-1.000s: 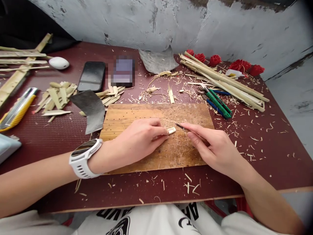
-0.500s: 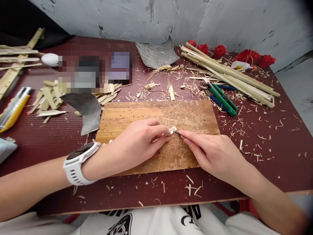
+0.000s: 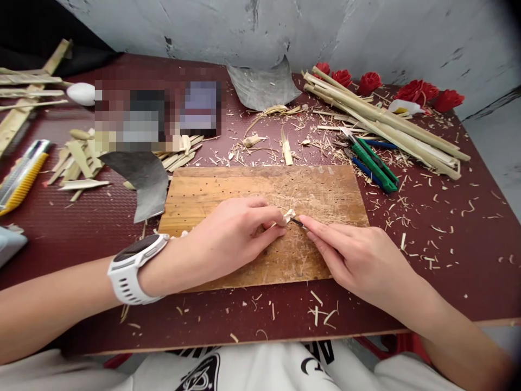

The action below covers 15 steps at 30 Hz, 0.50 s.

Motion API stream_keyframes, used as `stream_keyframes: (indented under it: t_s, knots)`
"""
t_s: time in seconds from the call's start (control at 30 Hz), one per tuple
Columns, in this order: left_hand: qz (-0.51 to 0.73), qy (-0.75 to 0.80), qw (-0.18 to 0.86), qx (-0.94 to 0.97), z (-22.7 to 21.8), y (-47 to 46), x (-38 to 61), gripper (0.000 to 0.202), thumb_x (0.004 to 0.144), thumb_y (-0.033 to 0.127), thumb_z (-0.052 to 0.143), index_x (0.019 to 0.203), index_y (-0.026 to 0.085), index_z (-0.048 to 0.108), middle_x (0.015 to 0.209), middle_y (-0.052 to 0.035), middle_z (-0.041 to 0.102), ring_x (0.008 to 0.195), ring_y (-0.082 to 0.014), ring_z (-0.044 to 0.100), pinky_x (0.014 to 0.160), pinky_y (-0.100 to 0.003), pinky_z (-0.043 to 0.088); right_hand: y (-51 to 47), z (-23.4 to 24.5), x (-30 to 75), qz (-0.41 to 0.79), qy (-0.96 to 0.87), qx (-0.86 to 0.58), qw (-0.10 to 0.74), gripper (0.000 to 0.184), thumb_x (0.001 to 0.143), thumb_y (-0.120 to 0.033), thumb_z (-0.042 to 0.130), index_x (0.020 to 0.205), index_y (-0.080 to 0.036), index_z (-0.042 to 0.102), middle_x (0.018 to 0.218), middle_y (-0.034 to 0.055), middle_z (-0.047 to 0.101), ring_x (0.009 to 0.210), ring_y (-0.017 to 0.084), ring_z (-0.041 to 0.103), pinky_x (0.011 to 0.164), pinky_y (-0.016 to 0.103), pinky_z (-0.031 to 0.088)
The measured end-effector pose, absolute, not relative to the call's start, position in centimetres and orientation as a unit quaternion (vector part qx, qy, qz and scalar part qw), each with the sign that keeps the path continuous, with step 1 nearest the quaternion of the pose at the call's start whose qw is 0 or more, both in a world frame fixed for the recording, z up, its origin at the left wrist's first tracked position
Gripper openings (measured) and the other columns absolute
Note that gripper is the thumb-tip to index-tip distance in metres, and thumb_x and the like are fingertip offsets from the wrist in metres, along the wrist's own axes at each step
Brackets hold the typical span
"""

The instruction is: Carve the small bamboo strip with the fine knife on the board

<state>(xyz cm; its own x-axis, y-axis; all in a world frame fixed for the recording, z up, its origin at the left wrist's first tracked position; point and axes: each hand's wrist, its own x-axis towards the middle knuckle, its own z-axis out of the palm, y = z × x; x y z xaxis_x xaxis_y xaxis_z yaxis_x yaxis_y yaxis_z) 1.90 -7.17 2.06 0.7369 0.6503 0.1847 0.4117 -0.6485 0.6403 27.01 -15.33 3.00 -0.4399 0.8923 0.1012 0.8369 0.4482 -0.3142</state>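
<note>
Over a worn wooden board [image 3: 211,187], my left hand [image 3: 238,233] is closed, pinching a small pale piece of plant stalk [image 3: 290,214] between thumb and fingers. My right hand [image 3: 354,250] grips a thin dark blade-like tool [image 3: 298,222] in its fingertips, most of it hidden by the fingers. The tool's tip meets the near side of the pale piece or lies right beside it; which of the two I cannot tell. A white smartwatch [image 3: 134,269] is on my left wrist.
Long dry stalks [image 3: 391,125] and a green utility knife [image 3: 374,165] lie right of the board. Red flowers [image 3: 417,93] line the wall. Cut stalk pieces [image 3: 79,157], a yellow box cutter [image 3: 24,176] and a curved grey sheet [image 3: 148,182] are at left. Shavings litter the table.
The view has shifted slightly. Both hands stay at nearly the same spot on the board, still holding the pale piece and the thin tool.
</note>
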Motion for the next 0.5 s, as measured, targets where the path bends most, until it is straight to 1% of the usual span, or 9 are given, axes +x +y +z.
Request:
stream_keyframes:
  t_s: [0.13,0.2,0.37,0.5]
  knots:
    - [0.2,0.301,0.289,0.887,2.21,-7.18,1.89,0.01,0.1,0.02,0.071,0.093,0.017,0.075,0.084,-0.0008,0.066,0.073,-0.0127,0.06,0.068,-0.025,0.043,-15.35,3.0,27.02,0.108,-0.837,-0.52,0.134,0.043,0.108,-0.022,0.051,0.148,-0.017,0.065,0.11,0.0107,0.083,0.086,0.024,0.081,0.08,0.037,0.065]
    - [0.198,0.305,0.281,0.888,2.3,-7.17,1.9,0.011,0.1,0.021,0.072,0.092,0.017,0.076,0.088,-0.002,0.066,0.075,-0.013,0.061,0.07,-0.025,0.044,-15.4,3.1,26.97,0.105,-0.838,-0.521,0.124,0.043,0.108,-0.022,0.051,0.148,-0.019,0.064,0.108,0.0092,0.084,0.085,0.021,0.081,0.081,0.034,0.065]
    - [0.202,0.298,0.278,0.891,2.4,-7.13,1.96,0.011,0.099,0.02,0.073,0.089,0.016,0.077,0.084,-0.0012,0.066,0.073,-0.0123,0.061,0.068,-0.024,0.044,-15.54,3.45,26.76,0.085,-0.844,-0.52,0.1,0.043,0.108,-0.021,0.051,0.148,-0.019,0.065,0.103,0.0079,0.083,0.079,0.018,0.078,0.076,0.029,0.062]
    - [0.201,0.299,0.28,0.89,2.3,-7.08,1.9,0.011,0.098,0.019,0.073,0.089,0.016,0.077,0.082,-0.001,0.067,0.071,-0.012,0.061,0.067,-0.024,0.044,-15.54,3.56,26.67,0.066,-0.849,-0.517,0.085,0.043,0.107,-0.021,0.052,0.148,-0.019,0.065,0.099,0.0075,0.083,0.074,0.016,0.076,0.069,0.026,0.057]
